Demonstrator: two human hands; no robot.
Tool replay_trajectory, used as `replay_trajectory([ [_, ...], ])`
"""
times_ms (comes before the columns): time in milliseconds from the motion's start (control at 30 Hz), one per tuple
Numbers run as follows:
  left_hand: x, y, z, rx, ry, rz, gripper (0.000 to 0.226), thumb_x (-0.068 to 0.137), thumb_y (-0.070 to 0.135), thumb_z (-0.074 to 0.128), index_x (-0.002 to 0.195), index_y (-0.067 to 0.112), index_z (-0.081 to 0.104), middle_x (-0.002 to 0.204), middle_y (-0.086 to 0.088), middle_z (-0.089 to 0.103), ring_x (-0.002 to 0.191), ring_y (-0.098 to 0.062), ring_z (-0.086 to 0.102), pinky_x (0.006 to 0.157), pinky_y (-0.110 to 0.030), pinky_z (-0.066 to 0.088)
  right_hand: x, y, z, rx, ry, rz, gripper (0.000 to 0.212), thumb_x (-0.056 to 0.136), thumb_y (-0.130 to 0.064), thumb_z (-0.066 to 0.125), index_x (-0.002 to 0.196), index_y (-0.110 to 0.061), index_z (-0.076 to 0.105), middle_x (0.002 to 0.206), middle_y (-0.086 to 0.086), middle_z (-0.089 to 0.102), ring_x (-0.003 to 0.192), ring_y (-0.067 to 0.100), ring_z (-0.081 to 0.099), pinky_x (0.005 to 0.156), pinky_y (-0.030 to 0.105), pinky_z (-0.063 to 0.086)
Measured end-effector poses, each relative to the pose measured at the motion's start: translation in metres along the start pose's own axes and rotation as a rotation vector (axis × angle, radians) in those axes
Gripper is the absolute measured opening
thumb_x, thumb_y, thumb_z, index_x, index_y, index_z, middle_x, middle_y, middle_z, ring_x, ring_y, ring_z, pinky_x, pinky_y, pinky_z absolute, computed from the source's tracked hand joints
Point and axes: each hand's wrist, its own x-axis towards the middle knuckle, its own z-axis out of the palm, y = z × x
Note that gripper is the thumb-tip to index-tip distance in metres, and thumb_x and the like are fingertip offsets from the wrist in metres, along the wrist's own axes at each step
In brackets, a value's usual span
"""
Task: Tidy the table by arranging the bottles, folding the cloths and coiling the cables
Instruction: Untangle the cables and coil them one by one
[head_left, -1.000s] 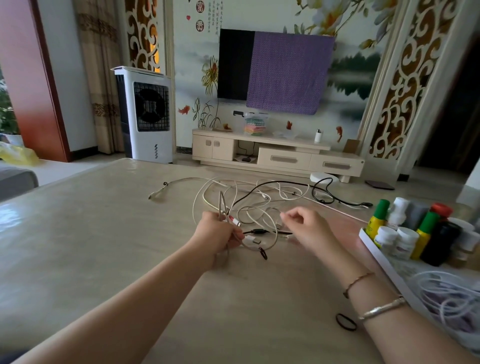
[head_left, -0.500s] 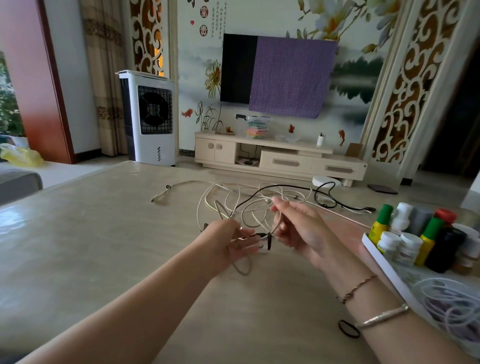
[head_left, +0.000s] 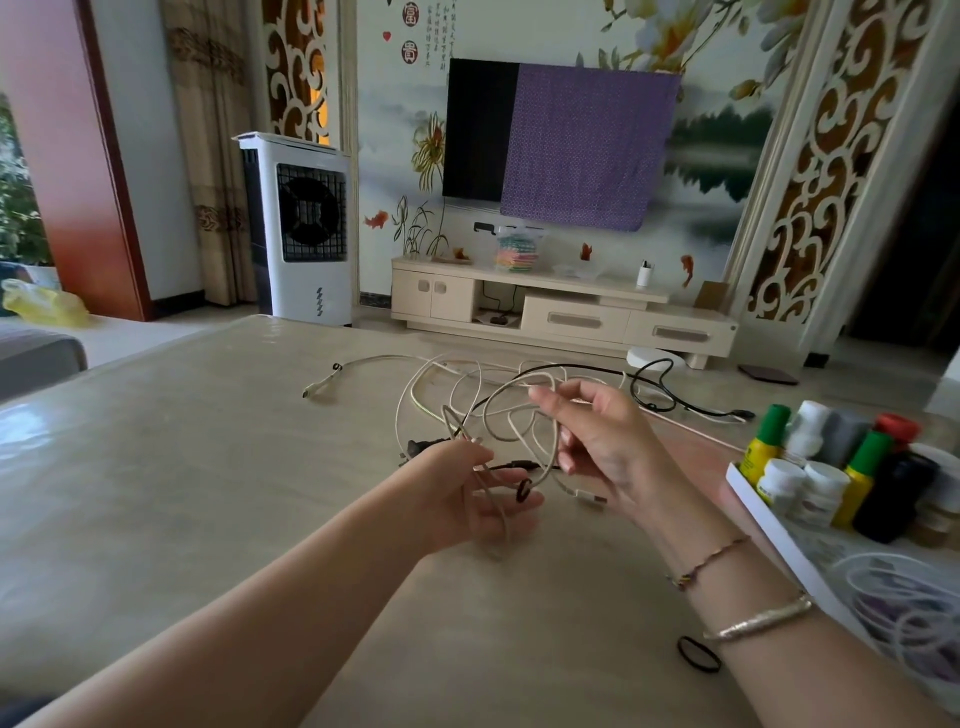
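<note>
- we hold the tangle of cables up over the middle of the table, both hands in it.
- our left hand lies palm up with the fingers loosely curled round a pale cable loop that hangs through it; a small black band sits at the fingertips.
- our right hand is raised just beside it, fingers bent, pinching a pale strand near the top of the loops; a white plug end dangles below it.
- the rest of the cables sprawl on the table beyond the hands: white loops, a pale lead ending in a plug to the left, and a black cable trailing right.
- we judge the coiling as barely begun: nothing in the tangle is wound into a neat coil yet, and the strands need separating first.
- the bottles stand upright and close together at the far end of a white tray on the right, so we take the bottle part as done or nearly so.
- nearer in that tray lies a loose white cord bundle on something purple; we cannot tell whether it counts as coiled.
- we see no cloths on the table to fold, apart perhaps from that purple thing, which is too blurred to name.
- a black hair tie lies on the table by our right wrist, likely for binding a coil.
</note>
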Motion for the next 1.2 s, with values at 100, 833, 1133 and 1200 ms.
replay_trajectory([
  [100, -0.001, 0.002, -0.003, 0.003, -0.095, 0.007, 0.013, 0.101, 0.016, 0.044, 0.107, 0.004, 0.044, 0.087, -0.018, 0.065, 0.078, -0.038, 0.070, 0.073, -0.052, 0.056, 0.001, 0.005, -0.008, -0.022, 0.029, -0.021, 0.024, 0.088, -0.019, 0.068, 0.097, 0.000, 0.055, 0.045, -0.003, 0.045, 0.031, 0.011, 0.040, 0.034, 0.020, 0.035],
  [833, 0.016, 0.008, -0.006, 0.324, 0.241, 0.386, 0.015, 0.100, 0.025, 0.046, 0.097, 0.010, 0.048, 0.072, -0.002, 0.056, 0.062, -0.013, 0.047, 0.066, -0.026, 0.040, -0.028, 0.015, 0.007, -0.355, -0.383, -0.064, 0.042, 0.104, -0.033, 0.037, 0.069, -0.014, 0.051, 0.051, 0.001, 0.051, 0.037, 0.017, 0.046, 0.039, 0.019, 0.028],
  [1133, 0.007, 0.015, -0.009, 0.177, 0.116, 0.269, 0.011, 0.095, 0.005, 0.054, 0.084, 0.004, 0.052, 0.062, -0.005, 0.043, 0.044, -0.012, 0.046, 0.048, -0.022, 0.043, -0.028, 0.027, 0.007, -0.528, -0.483, -0.076, 0.038, 0.098, -0.038, 0.044, 0.074, -0.012, 0.058, 0.051, -0.001, 0.055, 0.035, 0.016, 0.044, 0.039, 0.023, 0.033],
  [1200, 0.006, 0.022, -0.010, 0.126, 0.094, 0.301, 0.016, 0.098, 0.000, 0.045, 0.084, 0.001, 0.054, 0.062, -0.005, 0.040, 0.045, -0.012, 0.045, 0.044, -0.019, 0.042, -0.021, 0.028, 0.001, -0.578, -0.322, -0.116, 0.028, 0.088, -0.033, 0.047, 0.071, -0.015, 0.061, 0.057, 0.000, 0.061, 0.042, 0.016, 0.050, 0.043, 0.027, 0.039],
])
